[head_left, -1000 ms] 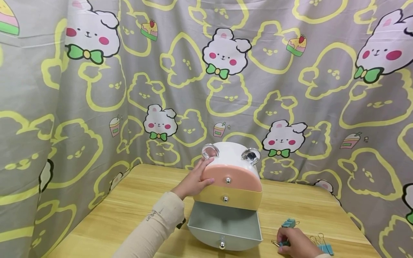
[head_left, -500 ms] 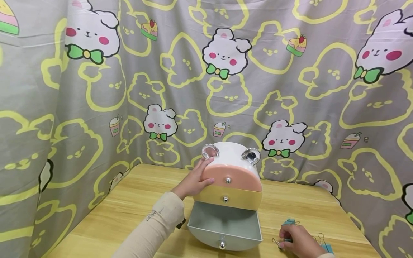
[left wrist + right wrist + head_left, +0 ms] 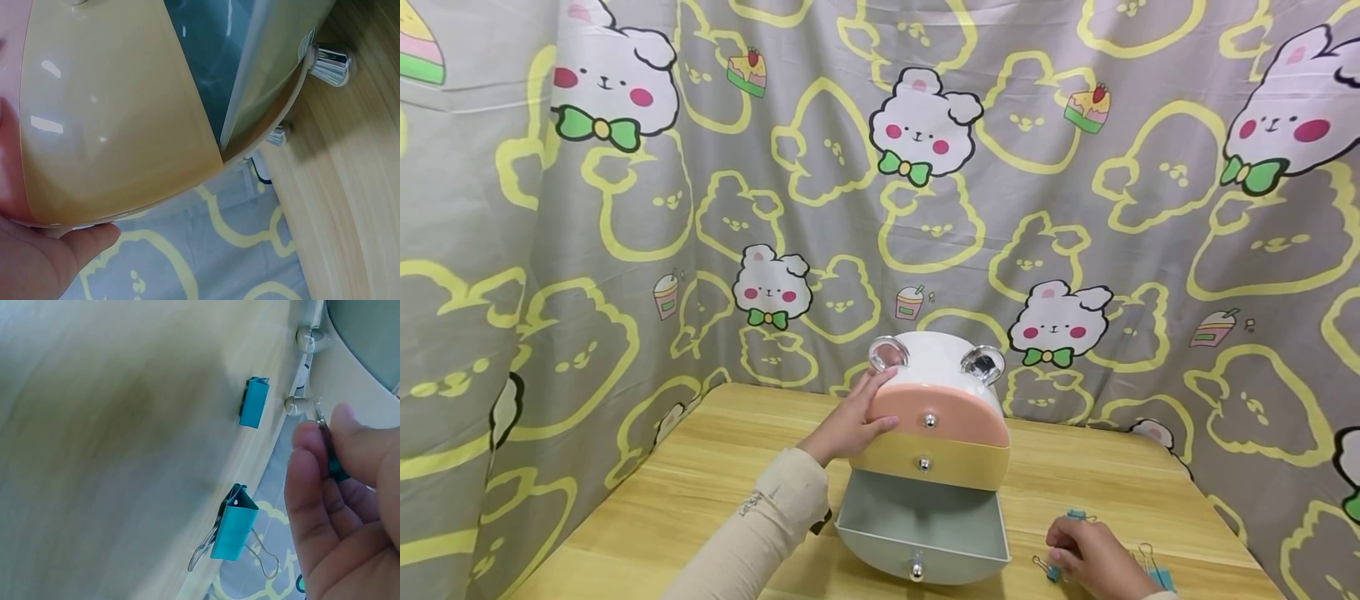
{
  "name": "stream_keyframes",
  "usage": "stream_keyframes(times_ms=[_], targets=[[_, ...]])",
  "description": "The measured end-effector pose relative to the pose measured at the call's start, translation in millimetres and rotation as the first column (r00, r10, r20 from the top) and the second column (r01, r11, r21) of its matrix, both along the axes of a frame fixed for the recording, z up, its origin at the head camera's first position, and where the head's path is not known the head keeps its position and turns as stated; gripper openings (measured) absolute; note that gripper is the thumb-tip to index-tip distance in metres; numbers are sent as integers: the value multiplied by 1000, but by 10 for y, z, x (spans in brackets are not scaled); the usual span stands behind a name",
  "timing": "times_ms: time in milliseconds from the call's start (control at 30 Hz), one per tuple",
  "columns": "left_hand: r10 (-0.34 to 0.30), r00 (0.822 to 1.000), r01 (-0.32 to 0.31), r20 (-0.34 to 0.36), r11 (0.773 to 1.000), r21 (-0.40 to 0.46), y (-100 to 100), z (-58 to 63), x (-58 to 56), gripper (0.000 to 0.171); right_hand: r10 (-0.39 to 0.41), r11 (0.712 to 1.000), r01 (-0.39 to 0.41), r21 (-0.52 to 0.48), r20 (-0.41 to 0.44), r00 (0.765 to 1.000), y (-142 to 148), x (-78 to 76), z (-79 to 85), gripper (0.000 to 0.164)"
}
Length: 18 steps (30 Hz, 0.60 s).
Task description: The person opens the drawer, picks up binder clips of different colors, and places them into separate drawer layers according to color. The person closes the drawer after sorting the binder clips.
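My left hand [image 3: 859, 417] holds the left side of a small animal-shaped drawer cabinet [image 3: 936, 358], thumb at the front of its pink drawer. The cabinet's bottom grey-green drawer [image 3: 958, 567] is pulled out, and nothing shows inside it. To the right of the cabinet, my right hand [image 3: 1093, 554] is low over the table. The right wrist view shows its thumb and index finger pinching a small teal binder clip [image 3: 336, 465], partly hidden by the fingers. Two more teal binder clips, a smaller-looking one [image 3: 254, 403] and one with wire handles spread [image 3: 235, 528], appear beside the hand.
The yellow middle drawer [image 3: 880, 458] and pink top drawer [image 3: 947, 408] are closed. Silver ears [image 3: 983, 364] stick up from the cabinet's top. A patterned curtain [image 3: 820, 225] surrounds the wooden table [image 3: 700, 475] at the back and sides.
My right hand has shifted slightly and its fingers have drawn in; a clip at its left is less covered. My left hand and the open drawer have stayed put.
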<state>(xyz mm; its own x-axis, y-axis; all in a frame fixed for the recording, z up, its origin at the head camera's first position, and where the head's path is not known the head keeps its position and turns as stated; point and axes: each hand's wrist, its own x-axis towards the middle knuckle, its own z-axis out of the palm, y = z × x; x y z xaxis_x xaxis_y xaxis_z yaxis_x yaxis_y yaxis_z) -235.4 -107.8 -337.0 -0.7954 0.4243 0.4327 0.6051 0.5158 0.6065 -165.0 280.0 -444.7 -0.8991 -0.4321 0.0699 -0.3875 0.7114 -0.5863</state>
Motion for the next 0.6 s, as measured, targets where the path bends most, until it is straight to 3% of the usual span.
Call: stream_keyframes(times_ms=[133, 600], targets=[[-2, 1000, 2, -7, 1000, 3, -2, -8, -6, 72, -13, 1000, 13, -8, -3, 1000, -16, 2, 16, 12], [-9, 1000, 9, -14, 1000, 4, -4, -26, -21, 72, -15, 1000, 15, -3, -138, 990, -86, 65, 79, 15]])
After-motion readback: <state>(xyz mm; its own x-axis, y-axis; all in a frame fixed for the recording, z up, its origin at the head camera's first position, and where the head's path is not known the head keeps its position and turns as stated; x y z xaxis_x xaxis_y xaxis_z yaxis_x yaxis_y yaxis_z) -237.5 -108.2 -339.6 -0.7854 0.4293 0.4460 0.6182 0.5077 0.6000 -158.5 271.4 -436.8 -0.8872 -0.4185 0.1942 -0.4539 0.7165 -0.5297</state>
